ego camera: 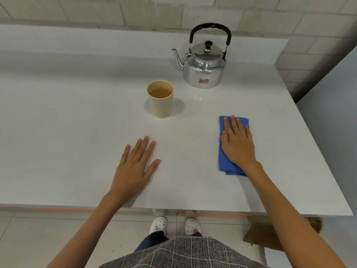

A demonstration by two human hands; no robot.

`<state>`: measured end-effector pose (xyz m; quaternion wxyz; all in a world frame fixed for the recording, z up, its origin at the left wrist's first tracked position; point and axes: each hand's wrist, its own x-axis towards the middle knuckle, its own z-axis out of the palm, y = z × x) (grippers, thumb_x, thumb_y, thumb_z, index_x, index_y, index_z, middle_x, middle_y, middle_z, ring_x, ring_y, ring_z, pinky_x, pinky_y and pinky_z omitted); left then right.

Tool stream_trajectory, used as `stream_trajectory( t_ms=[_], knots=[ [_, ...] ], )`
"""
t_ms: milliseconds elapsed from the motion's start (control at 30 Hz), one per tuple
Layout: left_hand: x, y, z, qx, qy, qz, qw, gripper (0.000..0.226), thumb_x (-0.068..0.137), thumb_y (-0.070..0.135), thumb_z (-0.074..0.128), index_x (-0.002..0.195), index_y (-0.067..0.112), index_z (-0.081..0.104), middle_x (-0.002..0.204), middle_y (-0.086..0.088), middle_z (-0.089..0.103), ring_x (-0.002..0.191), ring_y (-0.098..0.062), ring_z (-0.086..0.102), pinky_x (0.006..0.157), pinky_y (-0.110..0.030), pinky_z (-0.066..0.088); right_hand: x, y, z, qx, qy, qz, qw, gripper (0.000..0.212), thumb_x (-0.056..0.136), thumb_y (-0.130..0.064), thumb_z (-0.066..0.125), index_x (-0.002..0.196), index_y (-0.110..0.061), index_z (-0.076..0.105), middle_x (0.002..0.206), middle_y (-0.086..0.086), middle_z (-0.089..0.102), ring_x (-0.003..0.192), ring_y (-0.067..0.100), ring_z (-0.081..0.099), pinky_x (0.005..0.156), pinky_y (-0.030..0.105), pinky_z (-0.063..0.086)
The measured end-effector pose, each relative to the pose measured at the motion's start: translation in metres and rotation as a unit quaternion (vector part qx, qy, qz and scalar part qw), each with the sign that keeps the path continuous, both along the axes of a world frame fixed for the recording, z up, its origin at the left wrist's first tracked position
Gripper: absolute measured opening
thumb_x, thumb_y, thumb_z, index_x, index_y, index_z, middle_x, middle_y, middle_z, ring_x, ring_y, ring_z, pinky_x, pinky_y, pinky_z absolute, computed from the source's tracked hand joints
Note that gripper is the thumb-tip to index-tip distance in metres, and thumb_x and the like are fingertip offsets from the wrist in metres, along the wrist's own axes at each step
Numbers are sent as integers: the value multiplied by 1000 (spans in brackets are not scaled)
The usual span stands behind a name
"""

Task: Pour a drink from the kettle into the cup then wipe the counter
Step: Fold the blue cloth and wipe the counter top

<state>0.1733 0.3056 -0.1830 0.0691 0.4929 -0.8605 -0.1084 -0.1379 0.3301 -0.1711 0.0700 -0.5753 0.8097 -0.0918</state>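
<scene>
pour: looks done, tan plastic cup (160, 98) holds brown drink mid-counter | shiny metal kettle (204, 63) stands near back right corner | wipe: left to do | right hand (238, 141) flat, fingers together on folded blue cloth (225, 163) near right edge | left hand (135, 166) flat, fingers spread on white counter (77, 122)

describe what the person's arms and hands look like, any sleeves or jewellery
Both arms are bare right up to the frame edge, with no sleeves showing. The left hand and right hand wear no gloves, rings, watch or bracelets that can be seen. Fingernails look short and unpainted.
</scene>
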Motion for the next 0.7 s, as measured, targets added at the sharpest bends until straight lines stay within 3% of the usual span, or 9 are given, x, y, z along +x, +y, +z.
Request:
stream_trajectory(
  t_ms=[300, 500, 633, 700],
  knots=[
    [0, 0, -1, 11, 10, 3, 1000, 67, 92, 58, 7, 151, 26, 4, 160, 6, -1, 147, -9, -7, 120, -34, -7, 92, -37, 1, 15, -3, 106, 994, 54, 102, -29, 20, 152, -17, 3, 162, 6, 2, 149, 21, 0, 121, 40, -1],
    [0, 1, 1, 14, 7, 7, 1000, 62, 95, 51, 12, 151, 26, 5, 161, 5, 0, 147, -9, -5, 120, -33, -7, 134, 21, 0, 10, -21, 193, 981, 54, 102, -32, 21, 152, -19, 3, 162, 2, 0, 149, 16, -6, 121, 36, -7],
    [0, 1, 4, 21, 20, 4, 1000, 63, 94, 51, 12, 151, 25, 6, 160, 6, 1, 147, -9, -6, 120, -33, -7, 114, 75, -2, 22, -27, 226, 973, 53, 100, -39, 12, 150, -28, -4, 158, -10, -9, 144, 5, -17, 119, 30, -13],
    [1, 3, 5, 23, 32, 1, 999, 62, 95, 50, 13, 151, 24, 10, 161, 5, 4, 148, -10, -3, 121, -34, -5, 91, 88, -1, 22, -22, 218, 975, 53, 100, -39, 11, 150, -29, -3, 157, -13, -9, 145, 4, -14, 119, 29, -10]
  ],
)
